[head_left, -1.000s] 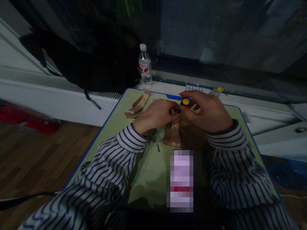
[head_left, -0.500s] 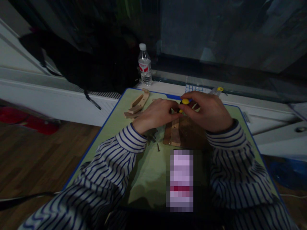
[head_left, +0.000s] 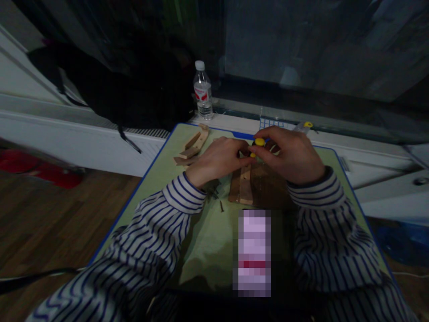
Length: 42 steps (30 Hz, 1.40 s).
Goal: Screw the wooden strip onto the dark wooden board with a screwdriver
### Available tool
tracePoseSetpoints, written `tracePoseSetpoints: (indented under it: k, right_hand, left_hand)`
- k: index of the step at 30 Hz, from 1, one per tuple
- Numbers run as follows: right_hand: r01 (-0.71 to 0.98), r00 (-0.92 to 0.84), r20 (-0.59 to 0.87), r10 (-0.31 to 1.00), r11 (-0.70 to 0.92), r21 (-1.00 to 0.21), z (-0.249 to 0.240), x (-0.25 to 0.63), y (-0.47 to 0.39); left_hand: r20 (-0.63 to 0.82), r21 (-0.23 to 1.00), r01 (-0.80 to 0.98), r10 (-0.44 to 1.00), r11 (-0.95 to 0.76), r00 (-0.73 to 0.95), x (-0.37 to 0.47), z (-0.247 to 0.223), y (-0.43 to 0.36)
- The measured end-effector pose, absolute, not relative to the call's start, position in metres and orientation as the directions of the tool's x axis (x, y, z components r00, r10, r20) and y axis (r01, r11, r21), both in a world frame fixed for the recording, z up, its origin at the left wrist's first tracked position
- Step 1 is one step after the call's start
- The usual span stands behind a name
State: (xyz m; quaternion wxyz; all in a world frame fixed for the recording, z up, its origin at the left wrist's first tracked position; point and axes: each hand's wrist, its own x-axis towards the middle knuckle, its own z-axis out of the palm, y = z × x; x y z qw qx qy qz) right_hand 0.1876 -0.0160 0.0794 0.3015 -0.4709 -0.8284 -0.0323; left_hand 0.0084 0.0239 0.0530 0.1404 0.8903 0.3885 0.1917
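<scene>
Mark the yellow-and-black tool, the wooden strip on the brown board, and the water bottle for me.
Yellow-and-black tool [head_left: 259,141], head view: its rounded yellow end.
Wooden strip [head_left: 246,187], head view: its upper face.
Water bottle [head_left: 202,92], head view: its label.

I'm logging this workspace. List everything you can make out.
Table: 1, green, in front
Board: 1, brown, on table
Wooden strip: 1, light brown, on board
Tool: 1, yellow and black, above wooden strip
Screws: several, dark, left of board
Wooden pieces: several, pale, table's far left
Bottle: 1, clear, beyond table
Bag: 1, black, left of bottle
Yellow-tipped item: 1, yellow, beyond table
Red object: count unclear, red, far left
Blue object: 1, blue, far right
Sleeves: 2, white, striped, either side
Left hand: 1, bare, at tool
Right hand: 1, bare, holding tool
</scene>
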Motion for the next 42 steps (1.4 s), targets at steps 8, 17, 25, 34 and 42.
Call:
tracePoseSetpoints:
  k: [8,17,25,34,42]
  right_hand:
    - [0.781,-0.384,0.538,0.75,0.575,-0.244,0.0779,0.1862,-0.0173]
    - [0.764,-0.42,0.525,0.74,0.601,-0.236,0.0772,0.1882,-0.016]
    - [0.78,-0.404,0.523,0.751,0.582,-0.232,0.0785,0.1888,-0.0157]
    - [0.811,-0.371,0.543,0.753,0.548,-0.205,0.0785,0.1879,-0.0156]
    - [0.82,-0.35,0.528,0.774,0.526,-0.227,0.0792,0.1877,-0.0154]
  left_hand:
    - [0.25,0.375,0.623,0.721,-0.687,0.646,0.0085,0.0519,0.0257]
    - [0.258,0.368,0.611,0.708,-0.701,0.657,0.0088,0.0513,0.0247]
    - [0.239,0.384,0.62,0.722,-0.685,0.649,0.0079,0.0519,0.0247]
    - [0.214,0.372,0.661,0.752,-0.652,0.623,0.0098,0.0509,0.0243]
    - [0.212,0.38,0.65,0.746,-0.658,0.631,0.0095,0.0505,0.0253]
